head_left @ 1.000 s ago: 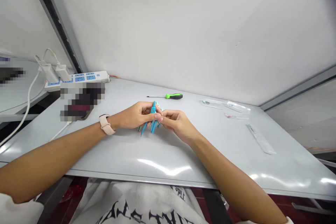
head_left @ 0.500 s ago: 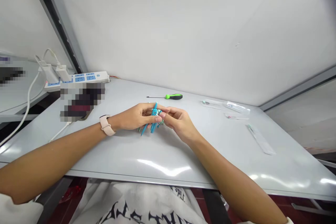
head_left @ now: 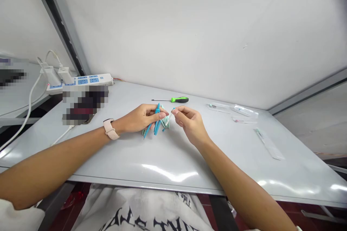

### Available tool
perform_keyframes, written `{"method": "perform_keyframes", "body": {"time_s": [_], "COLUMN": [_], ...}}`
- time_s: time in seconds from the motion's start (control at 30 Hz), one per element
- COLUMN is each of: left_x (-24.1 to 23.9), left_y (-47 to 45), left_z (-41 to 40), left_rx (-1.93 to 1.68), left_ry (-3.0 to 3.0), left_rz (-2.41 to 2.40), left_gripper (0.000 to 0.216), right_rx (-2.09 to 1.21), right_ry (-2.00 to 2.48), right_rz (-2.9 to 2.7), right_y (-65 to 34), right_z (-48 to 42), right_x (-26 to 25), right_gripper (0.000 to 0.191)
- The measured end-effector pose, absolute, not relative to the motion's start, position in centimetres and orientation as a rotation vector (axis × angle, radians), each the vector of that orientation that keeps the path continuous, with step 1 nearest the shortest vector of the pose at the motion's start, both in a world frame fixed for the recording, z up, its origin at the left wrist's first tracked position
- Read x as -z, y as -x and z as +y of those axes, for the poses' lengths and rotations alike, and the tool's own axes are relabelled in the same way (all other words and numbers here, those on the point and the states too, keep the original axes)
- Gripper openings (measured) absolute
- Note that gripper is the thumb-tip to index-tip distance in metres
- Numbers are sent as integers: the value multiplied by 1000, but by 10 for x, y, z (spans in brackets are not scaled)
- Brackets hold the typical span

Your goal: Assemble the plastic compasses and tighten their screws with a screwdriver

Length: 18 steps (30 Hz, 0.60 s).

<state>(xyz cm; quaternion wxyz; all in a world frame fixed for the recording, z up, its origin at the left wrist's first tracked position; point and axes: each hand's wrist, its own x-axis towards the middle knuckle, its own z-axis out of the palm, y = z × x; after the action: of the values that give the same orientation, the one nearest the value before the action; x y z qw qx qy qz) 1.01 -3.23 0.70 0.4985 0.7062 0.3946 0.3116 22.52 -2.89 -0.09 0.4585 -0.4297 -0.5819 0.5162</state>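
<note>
My left hand [head_left: 145,117] is closed around a blue drawing compass [head_left: 157,121], its two legs pointing down and apart. Mint-green pieces [head_left: 163,120] with pale stripes show behind the compass, partly hidden by my fingers; I cannot make out what they are. My right hand [head_left: 189,121] pinches the blue upper end of a thin white stick [head_left: 169,118] between thumb and forefinger. The stick slants down to the left, in front of the green pieces. Whether it touches them I cannot tell. Both hands are just above the grey table [head_left: 130,158].
Behind my hands lies a green and black screwdriver [head_left: 180,100]. Several clear packets, among them a long sleeve [head_left: 268,144], lie to the right. A white power strip [head_left: 94,80] with plugged-in chargers and a blurred dark object [head_left: 86,106] with a cable are at the left.
My right hand has drawn a little to the right, away from the compass, and the white stick in its pinch now shows. The left hand and compass have shifted slightly left.
</note>
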Motion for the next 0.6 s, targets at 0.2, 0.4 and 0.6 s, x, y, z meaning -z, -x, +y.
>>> {"method": "perform_keyframes", "body": {"time_s": [0.2, 0.4, 0.6], "left_x": [-5, -1, 4], "left_y": [-10, -10, -7], "left_z": [-29, -27, -21], "left_rx": [-919, -1023, -1138], "left_ry": [-1687, -1714, -1729], "left_rz": [1134, 1198, 1219], "left_gripper": [46, 50, 49], "right_rx": [-1195, -1111, -948], "right_ry": [1186, 1273, 1379], "right_rz": [-1771, -1978, -1914], "right_y": [-219, -219, -220], "right_z": [-33, -35, -33], "right_x": [9, 10, 10], "right_gripper": [27, 20, 22]}}
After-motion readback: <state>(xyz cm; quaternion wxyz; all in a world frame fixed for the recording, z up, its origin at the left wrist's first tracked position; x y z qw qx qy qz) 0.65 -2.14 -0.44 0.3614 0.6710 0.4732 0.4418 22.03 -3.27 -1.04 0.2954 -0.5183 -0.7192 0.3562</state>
